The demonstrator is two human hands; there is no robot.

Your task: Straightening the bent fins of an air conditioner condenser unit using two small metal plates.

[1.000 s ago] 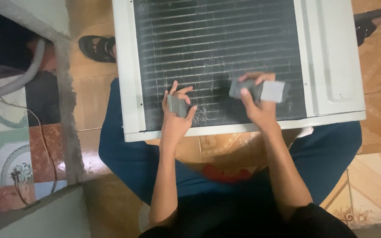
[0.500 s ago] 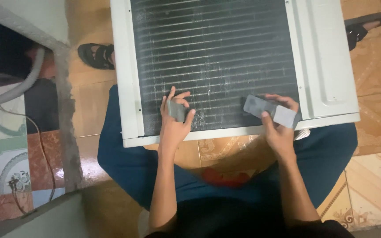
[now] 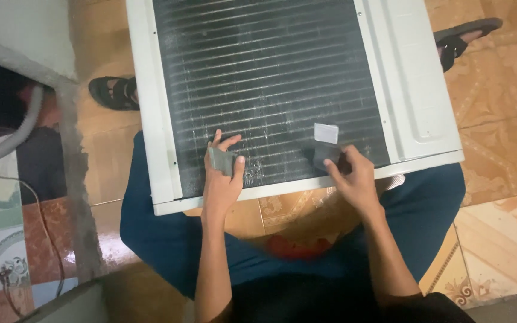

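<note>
Two combs [image 3: 221,160], one coil unit [image 3: 270,84]

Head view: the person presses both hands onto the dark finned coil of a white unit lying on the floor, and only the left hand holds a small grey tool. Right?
Not quite. In the head view both hands hold one: the left hand grips a small grey tool, and the right hand holds a grey tool with a lighter end. Both are pressed onto the dark finned coil of the white unit.

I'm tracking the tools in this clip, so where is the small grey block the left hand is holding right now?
In the head view, the small grey block sits pinched in the left hand, pressed on the lower left of the dark finned coil, just above the white casing's near edge.
</note>
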